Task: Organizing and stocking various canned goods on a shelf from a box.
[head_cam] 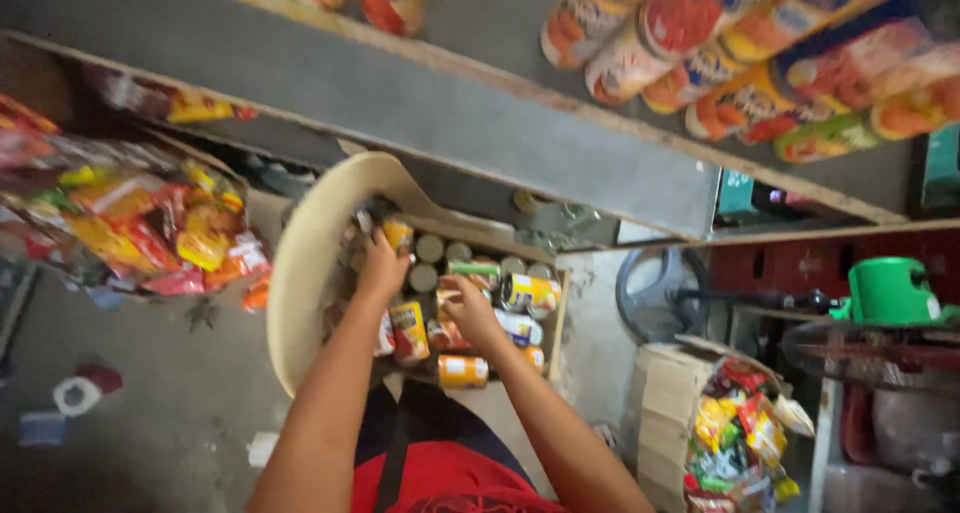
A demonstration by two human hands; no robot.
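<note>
I've got both hands down in the open cardboard box (553, 318) of tins. Left hand (381, 265) rests on the tins at the box's far-left corner, fingers curled; can't tell if they're gripping. Right hand (470, 311) is mid-box, fingers clenched on a tin, a yellow-labelled can (529, 292) just right of them. Best handled 1 tin at a time, lifted straight up clear of its neighbours.

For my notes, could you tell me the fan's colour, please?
Green fan, clearest in the head view.
</note>
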